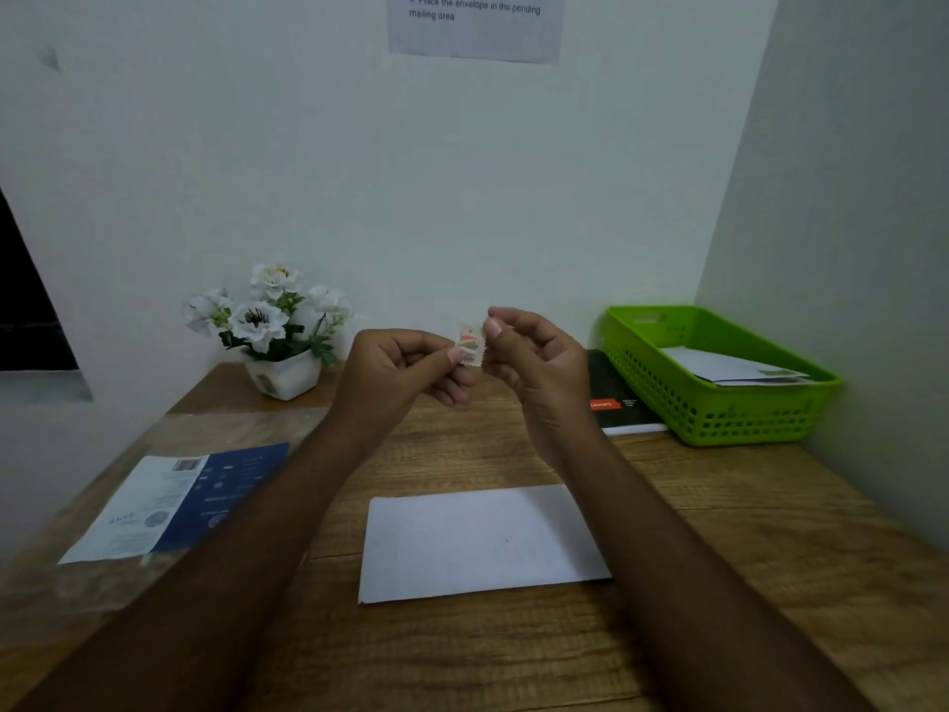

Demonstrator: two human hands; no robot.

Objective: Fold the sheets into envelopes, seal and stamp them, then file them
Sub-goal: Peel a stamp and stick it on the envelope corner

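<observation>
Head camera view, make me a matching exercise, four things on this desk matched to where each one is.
Things:
1. small scalloped postage stamp
2. white paper envelope
3. green plastic basket
4. white artificial flowers in a white pot

Places:
A. back right corner of the wooden desk
B. pinched between left hand and right hand
C. back left, by the wall
D. flat at desk centre

Pairs: 1-B, 2-D, 3-A, 4-C
</observation>
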